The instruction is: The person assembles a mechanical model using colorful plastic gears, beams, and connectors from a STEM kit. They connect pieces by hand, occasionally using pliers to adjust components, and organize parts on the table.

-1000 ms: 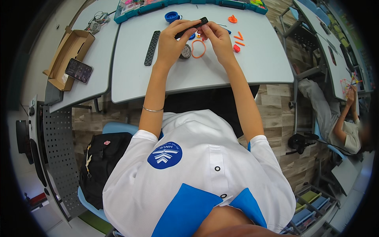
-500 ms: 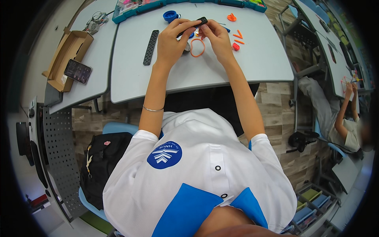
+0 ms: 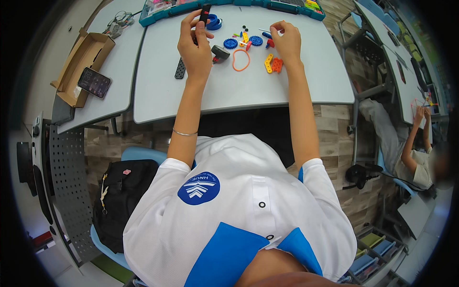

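Hands parted | left hand (image 3: 195,45) lifts black bar (image 3: 204,13) | right hand (image 3: 287,42) above gears (image 3: 256,40)

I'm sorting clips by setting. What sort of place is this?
Probably a classroom or hobby workshop: pale grey tables set side by side, a teal compartment tray of small plastic building parts, blue plastic gears laid out, and another seated person at a neighbouring table.

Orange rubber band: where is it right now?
In the head view the orange rubber band lies flat on the grey table between both hands, beside the black motor block.
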